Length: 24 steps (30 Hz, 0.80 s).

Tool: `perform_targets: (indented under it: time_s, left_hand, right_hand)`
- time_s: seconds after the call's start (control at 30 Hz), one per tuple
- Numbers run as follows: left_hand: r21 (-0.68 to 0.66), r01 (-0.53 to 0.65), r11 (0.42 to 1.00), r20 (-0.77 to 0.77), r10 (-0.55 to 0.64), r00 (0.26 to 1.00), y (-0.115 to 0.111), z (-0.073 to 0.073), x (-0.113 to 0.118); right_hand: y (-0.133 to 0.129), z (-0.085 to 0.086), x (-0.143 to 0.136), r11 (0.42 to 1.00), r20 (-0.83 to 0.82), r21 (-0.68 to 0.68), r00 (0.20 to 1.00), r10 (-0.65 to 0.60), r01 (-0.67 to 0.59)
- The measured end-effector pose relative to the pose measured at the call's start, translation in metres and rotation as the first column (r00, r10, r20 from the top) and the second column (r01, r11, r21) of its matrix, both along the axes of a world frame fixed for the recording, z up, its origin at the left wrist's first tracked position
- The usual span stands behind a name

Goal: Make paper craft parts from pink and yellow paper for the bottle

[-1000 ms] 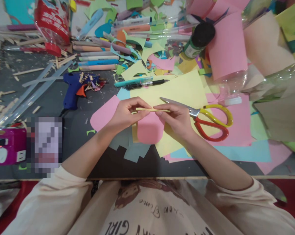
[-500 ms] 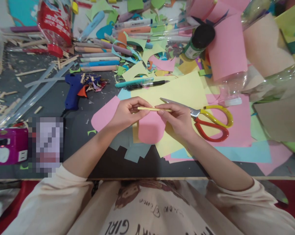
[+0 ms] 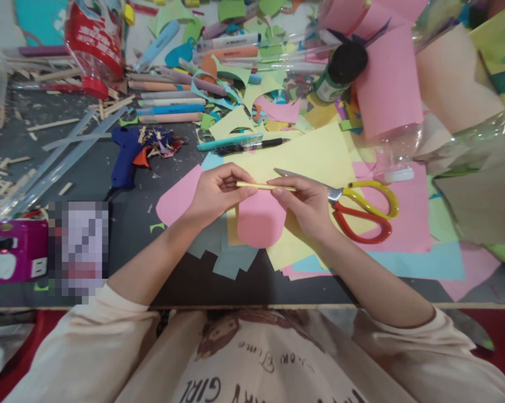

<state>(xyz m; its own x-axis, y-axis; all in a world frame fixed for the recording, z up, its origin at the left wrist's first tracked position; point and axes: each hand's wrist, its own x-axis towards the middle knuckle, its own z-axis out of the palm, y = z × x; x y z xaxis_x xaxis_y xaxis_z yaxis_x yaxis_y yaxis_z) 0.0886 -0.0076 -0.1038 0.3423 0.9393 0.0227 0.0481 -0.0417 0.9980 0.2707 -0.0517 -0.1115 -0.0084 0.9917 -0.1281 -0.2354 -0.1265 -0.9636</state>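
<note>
Between my two hands is a thin yellow strip [image 3: 263, 186], which looks like rolled or folded paper. My left hand [image 3: 221, 193] pinches its left end, and my right hand [image 3: 305, 198] pinches its right end. A pink paper piece with rounded corners [image 3: 262, 221] shows just below the strip; whether it is joined to the strip I cannot tell. Another pink piece [image 3: 177, 198] lies left of my left hand. Scissors with one yellow and one red handle [image 3: 338, 195] lie beside my right hand, on yellow paper [image 3: 319, 151].
A blue glue gun [image 3: 124, 157] lies to the left, near clear glue sticks [image 3: 63, 162]. Pens [image 3: 244, 146] and markers [image 3: 172, 109] lie behind my hands. Paper-wrapped bottles [image 3: 388, 84] and a black-capped jar [image 3: 342, 70] stand at the back right. Paper scraps cover the back.
Both hands keep their pinch on the yellow strip. They have shifted only very slightly, and the pink piece below has moved a little to the right.
</note>
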Motion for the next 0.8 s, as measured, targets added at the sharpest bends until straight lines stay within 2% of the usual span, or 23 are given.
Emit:
perform_targets:
  time_s: [0.2,0.5,0.8]
  left_hand:
    - [0.025,0.002,1.0,0.032,-0.003,0.999,-0.001,-0.0022,-0.0028]
    - [0.025,-0.058,0.998,0.046,0.057,0.997,0.0006,-0.0007,-0.0007]
    - [0.039,-0.065,0.997,0.104,0.06,0.993,0.0003,-0.0058,-0.0018]
  right_hand:
    - [0.0006,-0.0008,0.0012,1.0,-0.023,0.019,1.0,-0.015,0.016]
    - [0.0007,0.0044,0.0015,1.0,-0.034,-0.004,0.999,-0.024,0.024]
    - [0.0014,0.0015,0.0012,0.999,-0.029,0.012,0.999,-0.033,0.033]
